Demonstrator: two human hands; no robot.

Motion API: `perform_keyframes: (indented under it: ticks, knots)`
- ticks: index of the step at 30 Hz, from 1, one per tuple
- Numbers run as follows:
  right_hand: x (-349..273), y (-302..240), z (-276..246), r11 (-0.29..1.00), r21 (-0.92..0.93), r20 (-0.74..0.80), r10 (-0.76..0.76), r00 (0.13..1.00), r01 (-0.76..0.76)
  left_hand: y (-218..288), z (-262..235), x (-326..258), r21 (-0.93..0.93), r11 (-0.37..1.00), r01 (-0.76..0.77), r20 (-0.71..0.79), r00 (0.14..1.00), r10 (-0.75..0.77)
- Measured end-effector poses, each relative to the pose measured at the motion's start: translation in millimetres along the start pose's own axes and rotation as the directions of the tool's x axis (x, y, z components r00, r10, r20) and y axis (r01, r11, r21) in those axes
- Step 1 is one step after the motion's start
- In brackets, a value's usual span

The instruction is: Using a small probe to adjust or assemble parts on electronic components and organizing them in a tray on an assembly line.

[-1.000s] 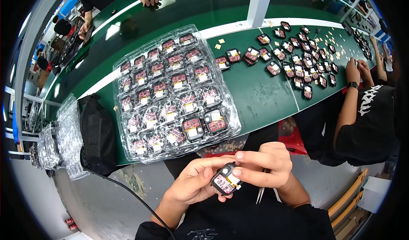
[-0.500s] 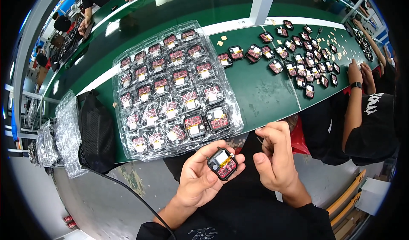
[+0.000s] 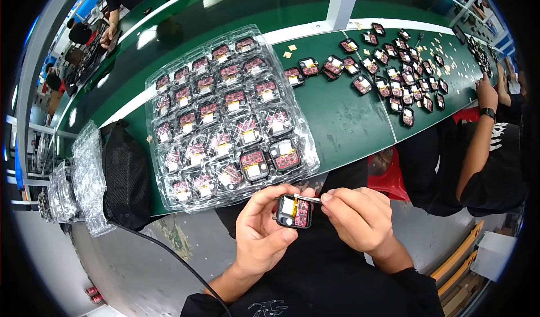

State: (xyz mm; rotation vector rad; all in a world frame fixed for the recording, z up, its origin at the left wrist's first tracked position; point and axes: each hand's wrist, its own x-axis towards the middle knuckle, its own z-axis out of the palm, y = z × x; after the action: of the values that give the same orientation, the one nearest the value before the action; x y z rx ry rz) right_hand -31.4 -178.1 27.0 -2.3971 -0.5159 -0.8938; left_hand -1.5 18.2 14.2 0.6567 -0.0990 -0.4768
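Observation:
Between its thumb and fingers, my left hand (image 3: 261, 227) holds a square black watch case (image 3: 294, 211), its open back facing up. Inside the case show a red circuit board, a white part, a yellow strip and a round grey piece. My right hand (image 3: 360, 216) is closed in a pinch on a thin silver tool (image 3: 309, 199), tweezers by its look. The tip of that tool is at the upper edge of the case, by the yellow strip; whether it touches is too small to tell. Just beyond my hands lies a clear plastic tray (image 3: 308, 168) with rows of similar cases.
More watch cases (image 3: 394, 83) lie loose on the green table (image 3: 337, 131), among small yellowish squares (image 3: 287, 55). A black mesh bag (image 3: 126, 176) and clear plastic packing (image 3: 90, 176) stand at the left. A co-worker's arm (image 3: 478, 142) reaches over the table at the right.
My right hand has moved left to the watch case, bringing the silver tool to its upper edge. The case has turned in my left hand. The co-worker's arm at the right has shifted away.

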Motion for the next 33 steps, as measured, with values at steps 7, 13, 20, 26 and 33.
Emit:
perform_keyframes:
  ticks: [7, 13, 20, 26, 33]
  knots:
    - [-1.4, -0.1, 1.3, 0.999, 0.035, 0.02, 0.028, 0.999, -0.028, -4.3, -1.7, -0.8, 0.09, 0.996, -0.003, -0.023, 1.0, 0.005]
    - [2.6, -2.0, 1.5, 0.923, 0.301, 0.057, 0.233, 0.971, -0.239, -2.7, -9.4, 0.0, 0.121, 0.989, -0.081, 0.053, 0.996, 0.075]
    - [6.0, 0.5, -0.1, 0.892, 0.343, 0.129, 0.265, 0.955, -0.294, -1.7, -13.3, 1.4, 0.224, 0.964, -0.146, 0.128, 0.985, 0.119]
    - [4.8, -1.5, 2.9, 0.916, 0.301, 0.115, 0.242, 0.964, -0.266, -1.4, -12.5, 0.9, 0.244, 0.958, -0.153, 0.123, 0.984, 0.126]
    - [2.2, -5.1, 5.7, 0.952, 0.229, 0.074, 0.192, 0.979, -0.204, 4.2, -9.0, 0.0, 0.324, 0.928, -0.186, 0.154, 0.978, 0.142]
